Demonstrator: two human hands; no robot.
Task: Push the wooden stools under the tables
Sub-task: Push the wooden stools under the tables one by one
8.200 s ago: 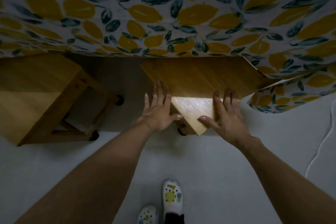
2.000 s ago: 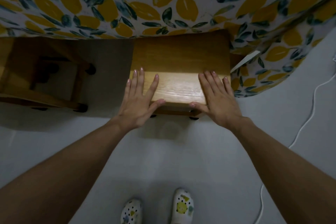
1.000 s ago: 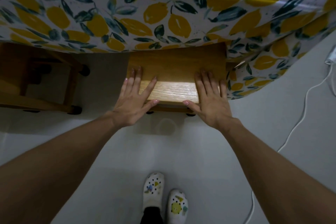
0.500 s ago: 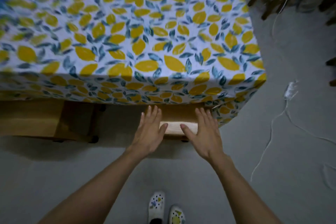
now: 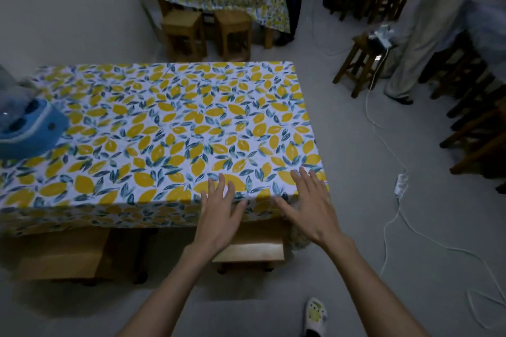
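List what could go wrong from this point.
1. The white cable trails across the floor near the person's shoe; stepping right could snag it.
2. The left stool juts out from under the near table, so it could catch a shin.

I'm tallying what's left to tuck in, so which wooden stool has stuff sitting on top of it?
The darker stool standing in the open at the upper right, beside the person in light trousers. A white device with a cable rests on its seat; the other stools' visible seats are bare.
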